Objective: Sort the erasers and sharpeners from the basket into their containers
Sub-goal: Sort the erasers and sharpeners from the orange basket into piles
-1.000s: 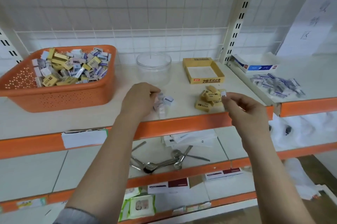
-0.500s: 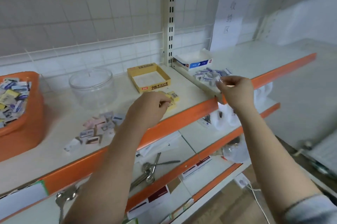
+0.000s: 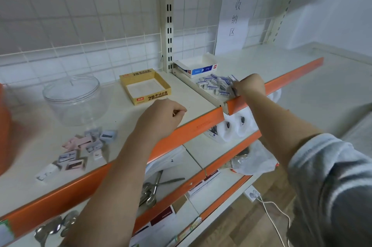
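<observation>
My left hand (image 3: 161, 116) is curled into a fist at the shelf's front edge, and a sliver of a yellow eraser (image 3: 174, 113) shows between its fingers. My right hand (image 3: 249, 85) pinches a blue-and-white eraser (image 3: 233, 78) at the edge of the blue-and-white eraser pile (image 3: 213, 84) on the right shelf. Pastel sharpeners (image 3: 84, 146) lie loose on the left shelf. Behind them stand a clear round jar (image 3: 72, 95) and an empty yellow box (image 3: 145, 85). A white-and-blue box (image 3: 197, 66) sits behind the eraser pile. Only a strip of the orange basket (image 3: 3, 126) shows at the far left.
An upright shelf post (image 3: 168, 25) splits the two shelves, and the right one sits a step higher. A paper sign (image 3: 233, 23) hangs on the wire grid. Metal spoons and scissors (image 3: 155, 188), a plastic bag (image 3: 253, 162) and a white cable (image 3: 269, 206) are below.
The view has swung right, pushing the basket nearly out of frame. My right hand carried its small eraser over to the blue-and-white pile. My left hand moved from the sharpeners onto the yellow erasers.
</observation>
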